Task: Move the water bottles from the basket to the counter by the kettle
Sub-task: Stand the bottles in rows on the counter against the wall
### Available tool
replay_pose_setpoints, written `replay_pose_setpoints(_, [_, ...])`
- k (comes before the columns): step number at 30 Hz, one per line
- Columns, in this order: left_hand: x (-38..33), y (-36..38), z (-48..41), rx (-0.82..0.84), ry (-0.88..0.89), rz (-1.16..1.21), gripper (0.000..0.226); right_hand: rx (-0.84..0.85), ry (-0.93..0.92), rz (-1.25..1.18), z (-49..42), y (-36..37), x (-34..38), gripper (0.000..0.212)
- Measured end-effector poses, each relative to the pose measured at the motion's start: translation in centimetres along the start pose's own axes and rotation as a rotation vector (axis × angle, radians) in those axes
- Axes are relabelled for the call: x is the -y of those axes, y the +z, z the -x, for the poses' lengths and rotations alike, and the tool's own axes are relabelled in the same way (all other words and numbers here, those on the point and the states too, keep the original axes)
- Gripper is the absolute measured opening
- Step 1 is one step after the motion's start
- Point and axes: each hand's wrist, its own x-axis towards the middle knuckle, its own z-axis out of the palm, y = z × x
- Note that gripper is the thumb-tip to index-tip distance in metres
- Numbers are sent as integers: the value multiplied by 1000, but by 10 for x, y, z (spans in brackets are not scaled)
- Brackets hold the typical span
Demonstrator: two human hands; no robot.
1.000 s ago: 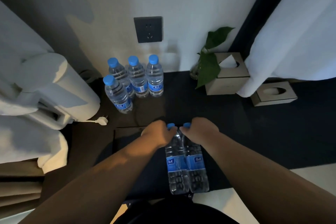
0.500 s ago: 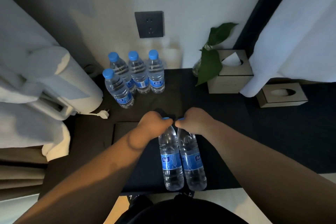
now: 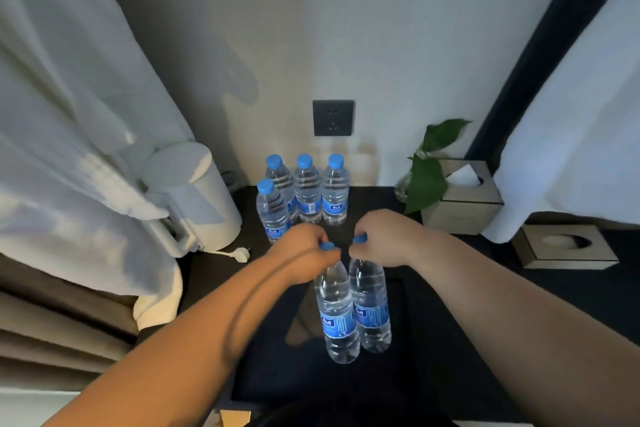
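My left hand (image 3: 304, 253) pinches the blue cap and neck of one clear water bottle (image 3: 337, 315), which hangs above the dark counter (image 3: 467, 340). My right hand (image 3: 384, 236) grips the cap of a second bottle (image 3: 370, 308) just to its right; the two bottles touch side by side. Several more blue-capped bottles (image 3: 306, 194) stand grouped at the back of the counter by the wall. The white kettle (image 3: 194, 198) stands just left of that group. No basket shows in this view.
A white robe (image 3: 69, 149) hangs over the kettle's left side. A white plug (image 3: 239, 253) lies by the kettle. A wall socket (image 3: 333, 117) is above the bottles. A leafy plant (image 3: 426, 170) and two tissue boxes (image 3: 464, 198) (image 3: 568, 246) sit at the right.
Both hands have lifted the two bottles up and carried them forward, closer to the group of bottles by the kettle. The view has tilted up, showing more wall.
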Motion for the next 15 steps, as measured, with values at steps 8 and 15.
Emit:
replay_pose_setpoints(8, [-10, -47, 2, -214, 148, -220, 30, -185, -65, 24, -2, -41, 25, 26])
replay_pose_setpoints(15, [-14, -65, -21, -311, 100, -432, 36, -309, -21, 124, -26, -43, 41, 25])
